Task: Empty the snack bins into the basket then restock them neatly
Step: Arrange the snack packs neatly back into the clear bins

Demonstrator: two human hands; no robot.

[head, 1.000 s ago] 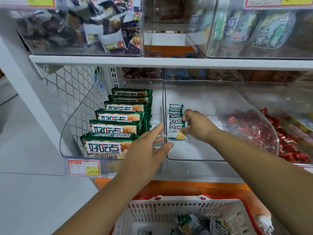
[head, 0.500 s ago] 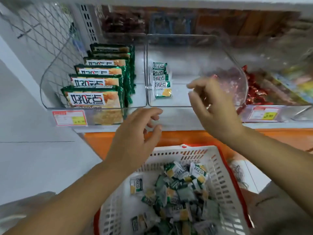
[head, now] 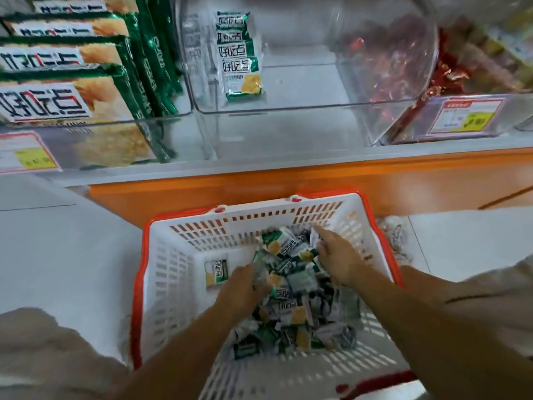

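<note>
- Left hand (head: 242,287) is sunk in the pile of small snack packets (head: 291,301) mid-basket; fingers buried and blurred, grip cannot be told.
- Right hand (head: 337,261) is near the basket's far right corner; index finger straight, the rest bent into the pile, hold unclear.
- White basket (head: 173,269) with a red rim stands on the pale floor (head: 72,241).
- Clear bin (head: 288,109) on the shelf (head: 259,166) holds a packet row (head: 239,62) along its left wall.

White, red-rimmed basket (head: 178,226), lower centre, holds a loose heap of green-and-white snack packets (head: 291,284); the clear bin (head: 288,109), upper centre, holds one overlapping row (head: 239,57) of four.
</note>
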